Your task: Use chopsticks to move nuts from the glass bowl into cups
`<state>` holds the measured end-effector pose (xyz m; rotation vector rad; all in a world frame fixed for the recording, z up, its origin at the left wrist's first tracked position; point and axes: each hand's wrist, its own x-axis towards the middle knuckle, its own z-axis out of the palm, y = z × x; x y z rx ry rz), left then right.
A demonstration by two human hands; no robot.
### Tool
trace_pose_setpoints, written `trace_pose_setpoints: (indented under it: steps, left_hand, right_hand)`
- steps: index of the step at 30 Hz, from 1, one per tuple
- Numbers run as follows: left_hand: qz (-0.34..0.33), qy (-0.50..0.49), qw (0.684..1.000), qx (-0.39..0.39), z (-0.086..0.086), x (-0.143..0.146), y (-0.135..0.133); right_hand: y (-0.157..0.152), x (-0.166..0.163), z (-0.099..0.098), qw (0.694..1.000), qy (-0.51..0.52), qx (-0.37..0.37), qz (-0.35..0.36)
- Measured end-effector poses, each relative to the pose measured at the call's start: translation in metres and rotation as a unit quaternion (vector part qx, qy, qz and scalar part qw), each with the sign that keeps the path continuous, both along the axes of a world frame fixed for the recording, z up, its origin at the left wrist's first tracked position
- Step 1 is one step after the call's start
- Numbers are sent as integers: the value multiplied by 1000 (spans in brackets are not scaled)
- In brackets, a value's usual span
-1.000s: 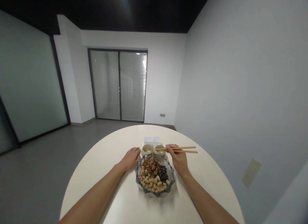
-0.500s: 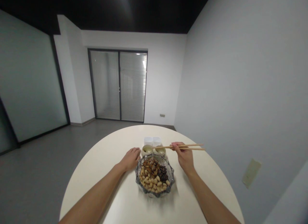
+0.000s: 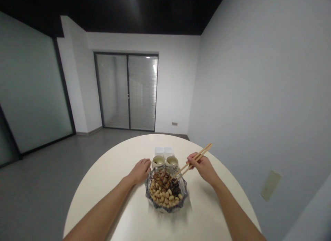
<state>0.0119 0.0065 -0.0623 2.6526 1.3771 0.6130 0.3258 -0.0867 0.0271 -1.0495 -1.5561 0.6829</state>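
How far along: It looks like early work to me. A tiny dark speck shows in the left cup [image 3: 158,159], so a little may be done.
What is left: Lots of food is in the bowl, so there seems to be plenty left. I cannot tell if anything is in the right cup [image 3: 172,160].
Right hand [image 3: 201,165]: The fingers are closed around two wooden chopsticks [image 3: 204,150], which slant down to the left.
Chopstick tips: They are a little bit apart, over the bowl, where the brown bits and the dark bits meet. I cannot tell if they touch the food or pinch any.
Left hand [image 3: 141,170]: It lies palm down on the surface [image 3: 103,175], fingers loose and stretched out. I see nothing in it. It is just beside the left cup and the bowl, but I cannot tell if it touches them.
Glass bowl [image 3: 168,209]: It sits between the two arms. Long brown bits [image 3: 162,177] are at the back, dark bits [image 3: 175,188] on the right, and pale nuts [image 3: 163,196] in front.
Cups: Both stand side by side, just behind the bowl. Two white boxes [image 3: 159,151] are behind them.
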Motion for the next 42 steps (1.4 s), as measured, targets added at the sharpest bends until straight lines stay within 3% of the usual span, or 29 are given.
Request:
trace_pose_setpoints:
  steps: [21, 42]
  left_hand:
    - [4, 11, 1000, -1, 9, 2, -7]
    - [-1, 2, 1000, -14, 6, 1, -3]
  right_hand:
    - [1, -8, -4, 1000, 2, -16, 23]
    - [-2, -11, -2, 1000, -9, 5, 13]
